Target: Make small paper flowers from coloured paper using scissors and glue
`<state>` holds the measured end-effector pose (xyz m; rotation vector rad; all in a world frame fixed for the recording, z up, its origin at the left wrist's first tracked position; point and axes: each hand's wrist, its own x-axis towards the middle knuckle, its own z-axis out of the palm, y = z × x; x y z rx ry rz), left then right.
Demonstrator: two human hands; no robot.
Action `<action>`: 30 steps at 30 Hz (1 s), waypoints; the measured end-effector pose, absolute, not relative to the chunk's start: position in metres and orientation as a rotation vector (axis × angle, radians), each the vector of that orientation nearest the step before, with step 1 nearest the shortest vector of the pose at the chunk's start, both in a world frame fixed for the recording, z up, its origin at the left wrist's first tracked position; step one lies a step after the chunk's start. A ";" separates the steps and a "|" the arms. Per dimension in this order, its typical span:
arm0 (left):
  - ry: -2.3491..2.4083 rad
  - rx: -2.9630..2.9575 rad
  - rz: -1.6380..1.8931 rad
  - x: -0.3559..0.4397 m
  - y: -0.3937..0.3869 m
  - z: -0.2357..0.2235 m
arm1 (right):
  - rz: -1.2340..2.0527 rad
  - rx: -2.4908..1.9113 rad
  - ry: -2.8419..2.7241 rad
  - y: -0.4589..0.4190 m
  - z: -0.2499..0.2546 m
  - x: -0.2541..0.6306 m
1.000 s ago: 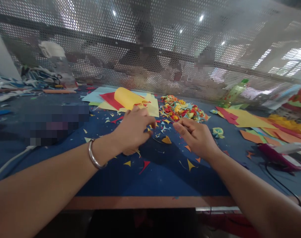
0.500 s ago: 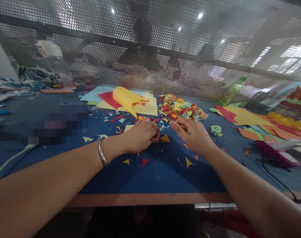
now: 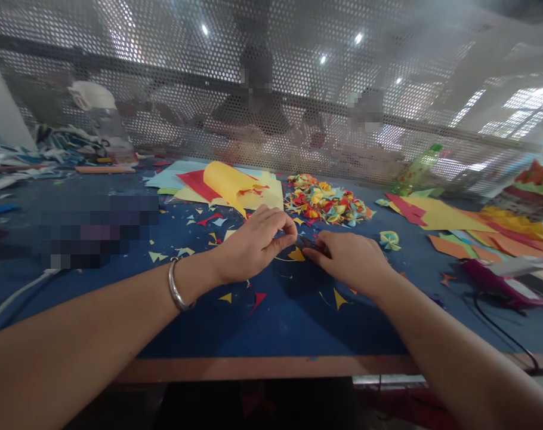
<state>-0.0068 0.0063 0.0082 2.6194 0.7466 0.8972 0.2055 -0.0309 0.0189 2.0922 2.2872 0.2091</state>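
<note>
My left hand (image 3: 260, 245), with a silver bangle on the wrist, is held over the blue table with thumb and fingertips pinched together; whatever is between them is too small to make out. Close to its right, my right hand (image 3: 352, 257) has its fingers curled in, and a thin dark shape shows at the fingertips, its kind unclear. Below the fingertips lies a yellow paper scrap (image 3: 297, 254). Behind the hands sits a heap of small folded paper pieces (image 3: 327, 200) in several colours. A yellow curled paper sheet (image 3: 224, 182) rests on coloured sheets to the left.
Paper offcuts lie around both hands. A single folded paper rosette (image 3: 389, 240) is right of my right hand. Further right are a purple corded tool (image 3: 499, 280) and paper sheets (image 3: 454, 215). A clear bottle (image 3: 113, 128) stands back left, before a perforated metal screen (image 3: 186, 89).
My left hand has risen slightly and turned, its pinched fingertips now nearer my right hand. My right hand has dropped slightly, bringing the fingertips of both hands close together.
</note>
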 end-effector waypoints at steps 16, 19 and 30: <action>0.866 2.779 0.443 -0.007 0.012 0.002 | -0.205 1.871 2.904 -0.031 0.012 0.207; 0.927 2.760 0.411 -0.010 0.015 0.000 | -0.251 1.914 2.866 -0.029 0.011 0.206; 1.134 2.635 0.200 -0.015 0.017 0.013 | -0.328 1.910 2.844 -0.026 0.008 0.206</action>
